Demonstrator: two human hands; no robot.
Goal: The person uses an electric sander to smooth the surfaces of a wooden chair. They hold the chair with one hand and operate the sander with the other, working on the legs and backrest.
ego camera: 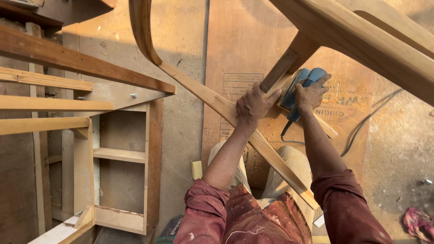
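Your left fingers (271, 97) are wrapped around the long chair rail (217, 105), which serves as the landmark here: its long axis runs from upper left, away from you, down toward your lap at lower right. Just right of that grip, your right hand (311, 94) is closed over the top of the blue power sander (302, 86), which sits on the rail's far side against the chair frame (361, 36). Its cord (289, 131) trails down below the rail. The right hand is nearer the sander.
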